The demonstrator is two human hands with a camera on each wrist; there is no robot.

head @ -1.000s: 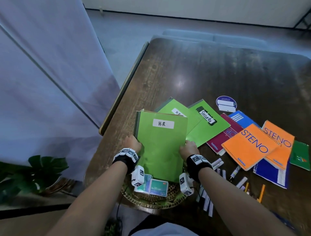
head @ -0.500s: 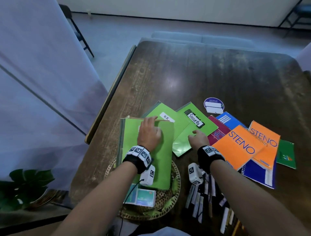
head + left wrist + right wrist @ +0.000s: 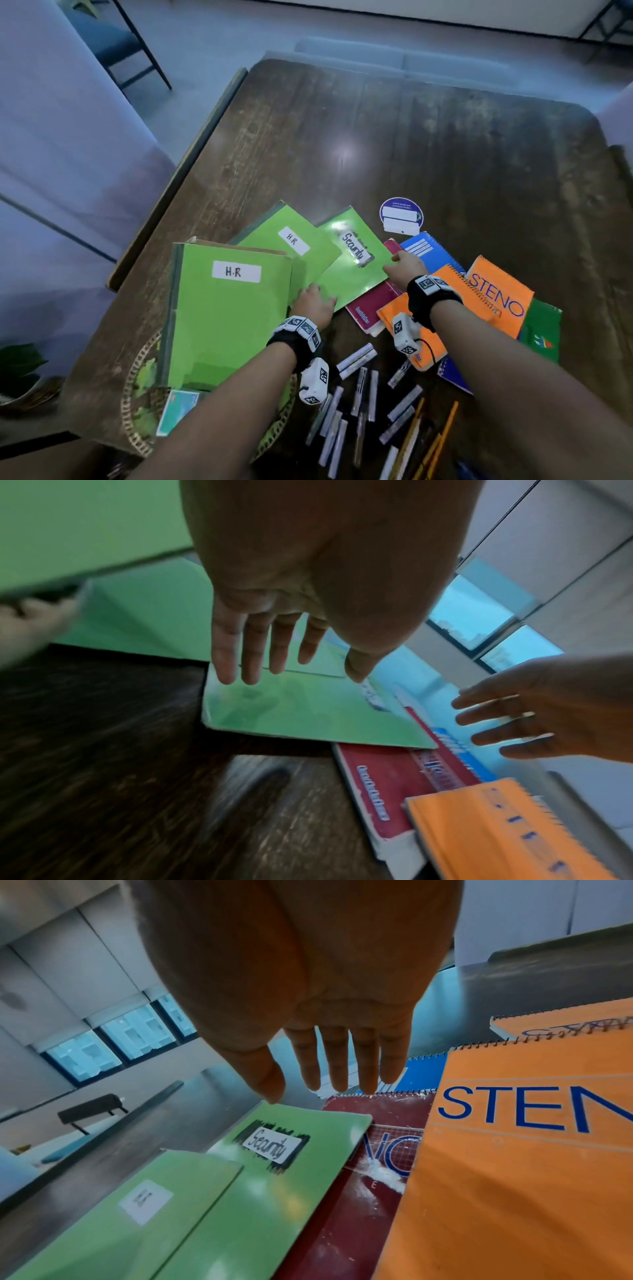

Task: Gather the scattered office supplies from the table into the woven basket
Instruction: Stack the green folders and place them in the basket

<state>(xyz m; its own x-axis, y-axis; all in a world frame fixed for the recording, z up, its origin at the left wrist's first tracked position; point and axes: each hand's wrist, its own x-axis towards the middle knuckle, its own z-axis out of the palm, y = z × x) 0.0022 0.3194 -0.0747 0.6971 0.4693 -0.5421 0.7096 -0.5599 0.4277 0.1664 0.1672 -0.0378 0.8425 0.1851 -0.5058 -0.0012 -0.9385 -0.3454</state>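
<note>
The woven basket (image 3: 137,394) sits at the table's near left corner. A large green "H.R" book (image 3: 226,325) lies flat across it, on top of a small teal box (image 3: 178,409). Beside it, a green "Security" notebook (image 3: 352,260) overlaps a second green "H.R" book (image 3: 291,240). My left hand (image 3: 315,303) is open, its straight fingers (image 3: 260,647) over the Security notebook's (image 3: 308,712) near corner. My right hand (image 3: 402,265) is open too, with its fingers (image 3: 342,1064) spread above that notebook's (image 3: 274,1177) right corner. Neither hand holds anything.
A maroon notebook (image 3: 370,305), a blue spiral pad (image 3: 428,250), orange STENO pads (image 3: 496,298) and a dark green book (image 3: 543,329) are piled to the right. Several pens and pencils (image 3: 359,394) lie near the front edge. A round sticker (image 3: 400,216) lies further back.
Both hands let go of the large H.R book, which now lies across the basket. My left hand moved right and my right hand reached forward, both to the Security notebook.
</note>
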